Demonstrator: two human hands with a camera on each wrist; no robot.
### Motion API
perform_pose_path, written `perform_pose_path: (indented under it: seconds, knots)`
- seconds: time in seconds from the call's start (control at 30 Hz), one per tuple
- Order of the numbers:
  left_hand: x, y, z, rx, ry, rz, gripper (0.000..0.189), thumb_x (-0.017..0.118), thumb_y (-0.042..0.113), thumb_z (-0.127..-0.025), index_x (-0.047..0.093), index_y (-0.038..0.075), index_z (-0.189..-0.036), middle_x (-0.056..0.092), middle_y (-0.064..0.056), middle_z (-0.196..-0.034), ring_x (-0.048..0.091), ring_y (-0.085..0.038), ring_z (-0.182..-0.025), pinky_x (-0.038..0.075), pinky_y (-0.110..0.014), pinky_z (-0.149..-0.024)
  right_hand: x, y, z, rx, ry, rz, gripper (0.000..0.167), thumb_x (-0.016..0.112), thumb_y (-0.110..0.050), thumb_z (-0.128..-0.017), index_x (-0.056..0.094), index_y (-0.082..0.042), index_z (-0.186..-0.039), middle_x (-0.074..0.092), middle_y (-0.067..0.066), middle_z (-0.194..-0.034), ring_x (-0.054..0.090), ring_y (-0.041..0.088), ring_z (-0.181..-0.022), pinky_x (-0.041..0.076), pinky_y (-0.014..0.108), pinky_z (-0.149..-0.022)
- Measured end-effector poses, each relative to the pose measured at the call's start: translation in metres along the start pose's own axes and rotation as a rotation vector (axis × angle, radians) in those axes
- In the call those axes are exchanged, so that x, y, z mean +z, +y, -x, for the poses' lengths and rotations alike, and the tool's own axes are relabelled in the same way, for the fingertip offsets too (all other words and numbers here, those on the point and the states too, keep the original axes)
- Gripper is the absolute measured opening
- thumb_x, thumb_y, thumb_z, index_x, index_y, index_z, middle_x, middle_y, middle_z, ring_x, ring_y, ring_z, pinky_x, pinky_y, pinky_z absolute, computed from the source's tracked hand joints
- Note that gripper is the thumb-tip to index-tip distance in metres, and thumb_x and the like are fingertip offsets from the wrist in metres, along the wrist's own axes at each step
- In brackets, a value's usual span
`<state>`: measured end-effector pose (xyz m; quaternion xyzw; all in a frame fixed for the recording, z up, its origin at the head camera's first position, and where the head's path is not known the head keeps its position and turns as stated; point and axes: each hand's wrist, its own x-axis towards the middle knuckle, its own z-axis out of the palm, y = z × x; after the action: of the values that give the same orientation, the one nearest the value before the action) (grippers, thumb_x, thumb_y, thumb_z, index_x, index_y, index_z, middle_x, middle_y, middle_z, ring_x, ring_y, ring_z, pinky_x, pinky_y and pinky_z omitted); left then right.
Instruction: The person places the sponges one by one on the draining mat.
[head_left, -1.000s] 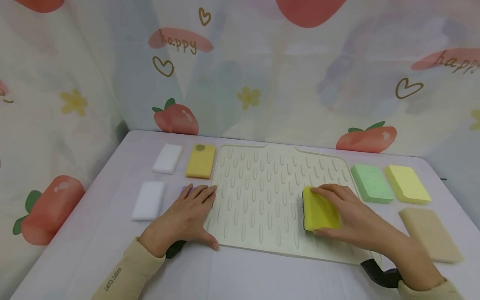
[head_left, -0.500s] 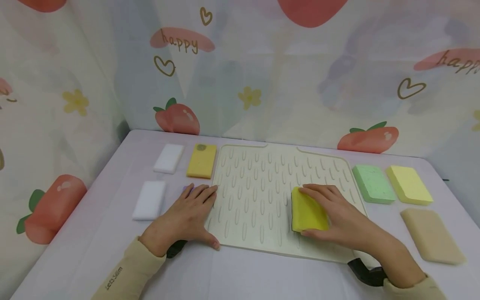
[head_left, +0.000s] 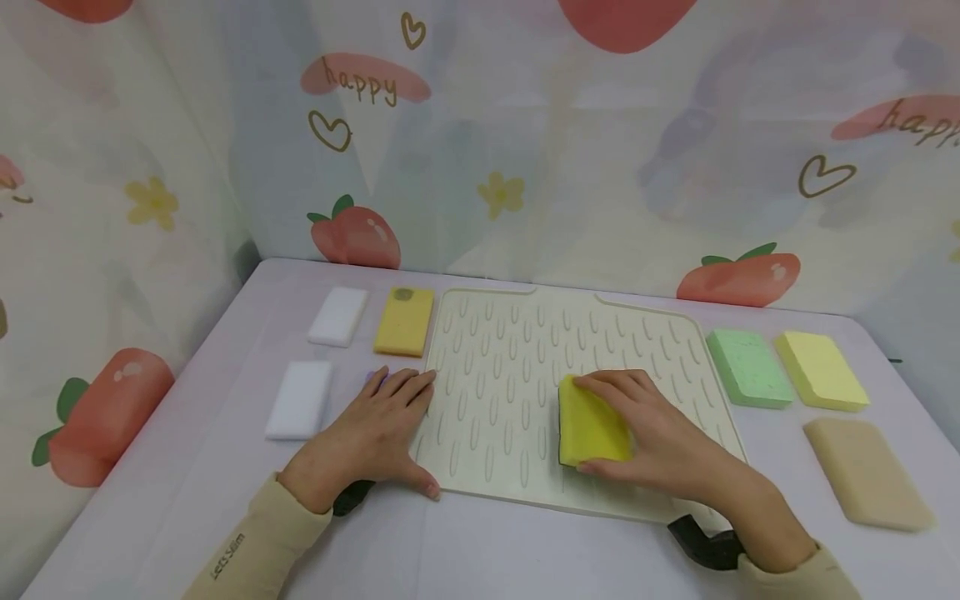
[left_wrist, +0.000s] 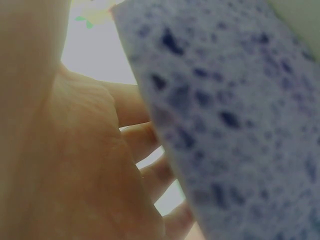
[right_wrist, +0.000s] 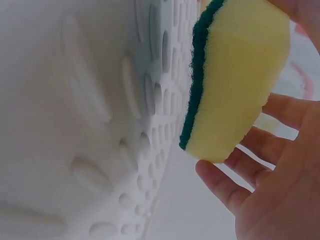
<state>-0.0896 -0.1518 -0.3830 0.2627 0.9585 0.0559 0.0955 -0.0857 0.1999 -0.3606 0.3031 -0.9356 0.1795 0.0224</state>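
Note:
My right hand grips a yellow sponge over the right half of a cream ridged mat. In the right wrist view, the sponge's dark green scouring layer faces the mat, and the thumb and fingers hold its yellow foam. My left hand rests with spread fingers at the mat's left edge, over a purple sponge that it mostly hides in the head view. Close up in the left wrist view, that speckled block lies against the fingers.
To the left lie two white sponges and a mustard-yellow sponge. On the right are a green sponge, a pale yellow sponge and a beige one. A patterned cloth wall stands behind the table.
My right hand has moved left across the mat, carrying the yellow sponge from near the right side toward the middle. My left hand has stayed in place.

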Motion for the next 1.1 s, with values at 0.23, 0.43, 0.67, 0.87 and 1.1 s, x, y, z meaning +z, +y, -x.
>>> perform_pose_path:
  seconds: [0.23, 0.43, 0.67, 0.87, 1.1]
  knots:
    - [0.0, -0.001, -0.001, 0.002, 0.001, -0.007, 0.129, 0.076, 0.08, -0.058, 0.037, -0.001, -0.151, 0.03, -0.012, -0.162, 0.027, -0.032, -0.148, 0.016, -0.058, -0.122, 0.005, -0.008, -0.006, -0.021, 0.012, -0.009, 0.082, 0.079, -0.057, -0.076, 0.049, -0.02, -0.143, 0.052, -0.002, -0.137, 0.042, 0.015, -0.123, 0.05, 0.047, -0.094]
    - [0.0, -0.001, -0.001, 0.003, 0.002, 0.0, 0.129, 0.076, 0.079, -0.058, 0.037, -0.001, -0.151, 0.03, -0.012, -0.162, 0.027, -0.032, -0.148, 0.015, -0.058, -0.122, 0.009, -0.015, -0.011, -0.021, -0.003, -0.025, 0.084, 0.078, -0.06, -0.076, 0.049, -0.02, -0.143, 0.051, -0.005, -0.138, 0.042, 0.013, -0.123, 0.05, 0.044, -0.095]
    - [0.001, -0.002, 0.0, 0.004, 0.006, 0.007, 0.13, 0.077, 0.078, -0.058, 0.035, -0.001, -0.152, 0.03, -0.012, -0.161, 0.027, -0.032, -0.148, 0.016, -0.059, -0.122, 0.016, -0.025, -0.017, -0.035, -0.02, -0.032, 0.085, 0.08, -0.058, -0.075, 0.049, -0.019, -0.143, 0.05, -0.004, -0.139, 0.042, 0.013, -0.122, 0.05, 0.042, -0.097]
    - [0.002, -0.001, 0.0, 0.003, 0.009, 0.017, 0.13, 0.077, 0.078, -0.058, 0.035, -0.002, -0.152, 0.03, -0.012, -0.161, 0.027, -0.033, -0.147, 0.015, -0.059, -0.121, 0.021, -0.034, -0.023, -0.051, -0.021, -0.036, 0.086, 0.081, -0.056, -0.073, 0.048, -0.02, -0.145, 0.05, -0.004, -0.139, 0.043, 0.013, -0.122, 0.05, 0.041, -0.097]
    - [0.002, -0.001, 0.0, 0.0, 0.006, 0.008, 0.129, 0.077, 0.079, -0.058, 0.036, -0.001, -0.151, 0.03, -0.012, -0.161, 0.027, -0.033, -0.147, 0.016, -0.059, -0.121, 0.026, -0.045, -0.031, -0.058, -0.039, -0.048, 0.087, 0.079, -0.058, -0.074, 0.048, -0.02, -0.145, 0.05, -0.005, -0.14, 0.042, 0.013, -0.125, 0.049, 0.041, -0.101]
